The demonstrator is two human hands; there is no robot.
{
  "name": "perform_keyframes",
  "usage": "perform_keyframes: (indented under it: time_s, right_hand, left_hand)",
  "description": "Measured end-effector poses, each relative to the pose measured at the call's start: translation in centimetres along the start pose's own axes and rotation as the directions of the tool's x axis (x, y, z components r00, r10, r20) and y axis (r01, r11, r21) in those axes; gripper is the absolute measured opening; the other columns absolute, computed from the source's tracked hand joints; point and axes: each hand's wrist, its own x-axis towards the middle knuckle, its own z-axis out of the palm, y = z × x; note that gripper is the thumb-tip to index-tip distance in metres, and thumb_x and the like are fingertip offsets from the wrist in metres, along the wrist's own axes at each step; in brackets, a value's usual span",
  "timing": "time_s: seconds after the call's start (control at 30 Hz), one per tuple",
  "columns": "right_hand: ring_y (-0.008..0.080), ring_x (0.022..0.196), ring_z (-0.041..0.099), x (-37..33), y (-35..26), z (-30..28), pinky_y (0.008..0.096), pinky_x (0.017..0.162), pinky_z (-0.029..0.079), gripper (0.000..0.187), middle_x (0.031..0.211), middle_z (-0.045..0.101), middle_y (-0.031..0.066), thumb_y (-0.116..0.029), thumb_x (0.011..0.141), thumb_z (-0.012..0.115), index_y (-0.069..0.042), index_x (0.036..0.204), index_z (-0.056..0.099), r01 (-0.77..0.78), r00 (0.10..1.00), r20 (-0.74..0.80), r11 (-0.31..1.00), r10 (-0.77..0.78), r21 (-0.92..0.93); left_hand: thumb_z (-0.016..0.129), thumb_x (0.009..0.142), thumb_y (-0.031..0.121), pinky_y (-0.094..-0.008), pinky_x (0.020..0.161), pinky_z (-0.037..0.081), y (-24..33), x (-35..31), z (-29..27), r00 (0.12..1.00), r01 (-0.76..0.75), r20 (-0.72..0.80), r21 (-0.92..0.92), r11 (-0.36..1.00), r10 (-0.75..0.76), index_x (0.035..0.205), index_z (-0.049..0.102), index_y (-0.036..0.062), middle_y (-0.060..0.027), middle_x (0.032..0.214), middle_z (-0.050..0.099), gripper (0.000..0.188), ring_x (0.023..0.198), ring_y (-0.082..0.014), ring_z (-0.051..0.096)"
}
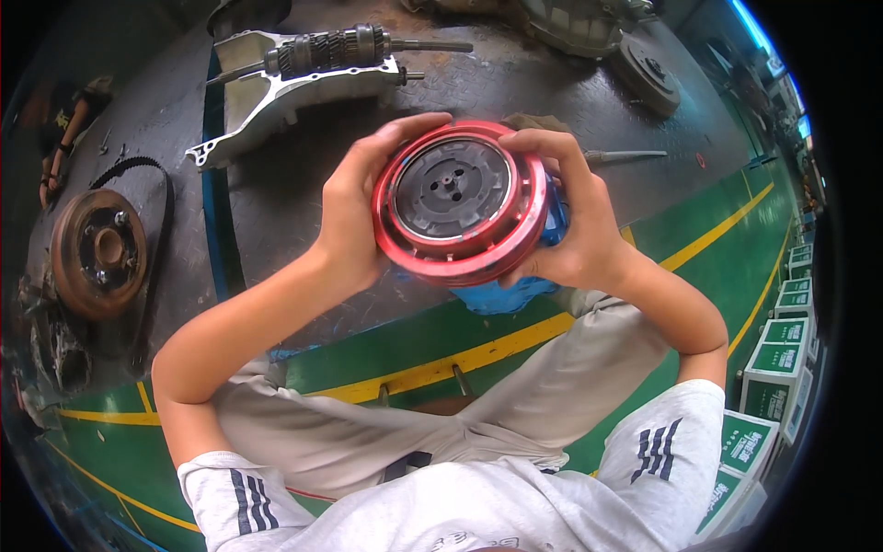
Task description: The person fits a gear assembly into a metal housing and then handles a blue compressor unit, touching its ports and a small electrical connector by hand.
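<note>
Between my two hands is an air-conditioning compressor (pixel 506 296) with a blue body and a red grooved pulley. Its black round clutch plate (pixel 451 189) faces up, a little tilted toward me. My left hand (pixel 354 202) is wrapped round the left side of the red pulley, fingers over its far rim. On the right side my right hand (pixel 584 216) grips the rim and the blue body, with its fingertips on top. Much of the blue body is hidden under the pulley. The compressor is at the table's near edge; whether it rests on it I cannot tell.
Beyond my left hand lies an open gearbox housing (pixel 303 97) with gear shafts (pixel 322 53). A rusty drum (pixel 97 253) and black toothed belt (pixel 168 216) are at left, another person's arm (pixel 69 143) behind. A slim metal rod (pixel 635 155) and metal casing (pixel 579 26) lie at far right.
</note>
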Motion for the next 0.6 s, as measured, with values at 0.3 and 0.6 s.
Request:
perform_keyframes:
  time_s: [0.3,0.6]
  right_hand:
    - [0.0435,0.13,0.064,-0.9,0.8,1.8,0.0476,0.11,0.05,0.122,0.146,0.059,0.0272,-0.057,0.076,0.095,0.005,0.161,0.034,0.096,0.994,-0.034,0.991,-0.099,-0.097]
    - [0.0381,0.152,0.045,4.0,3.7,8.2,0.0487,0.126,0.035,0.137,0.165,0.036,0.0268,-0.057,0.081,0.092,0.004,0.169,0.006,0.27,0.962,-0.041,0.961,-0.268,0.055]
  left_hand:
    - [0.043,0.104,0.026,-0.0435,0.112,0.056,2.0,0.9,0.0,0.999,-0.045,0.001,-0.014,0.999,0.045,0.143,0.056,-0.0039,-0.0271,0.138,0.067,0.051,0.126,-0.0316,0.069]
    - [0.043,0.102,0.018,-0.0407,0.11,0.056,6.8,-0.4,-2.7,0.966,-0.248,-0.018,0.209,0.946,0.257,0.141,0.054,-0.0064,-0.0289,0.139,0.067,0.047,0.125,-0.031,0.07]
